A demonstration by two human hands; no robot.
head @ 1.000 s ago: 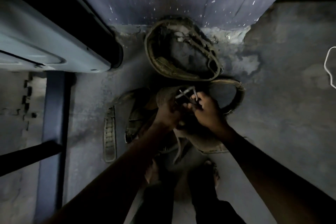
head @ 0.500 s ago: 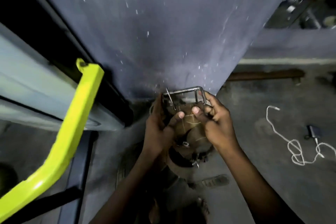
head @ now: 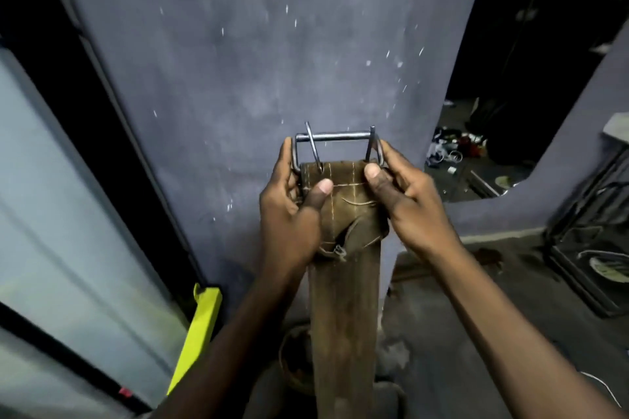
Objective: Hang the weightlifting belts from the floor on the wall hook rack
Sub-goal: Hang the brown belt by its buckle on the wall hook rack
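Belt, brown, is hanging upright before the grey wall, clear of the floor. Left hand and right hand are each pinching its buckle end, thumbs pressing the leather.

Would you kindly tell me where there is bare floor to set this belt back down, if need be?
Bare floor shows right of the hanging belt, up to the dark frame. Straight below is crowded: another belt lies there. The yellow bar borders the left. Left hand and right hand hold the buckle.
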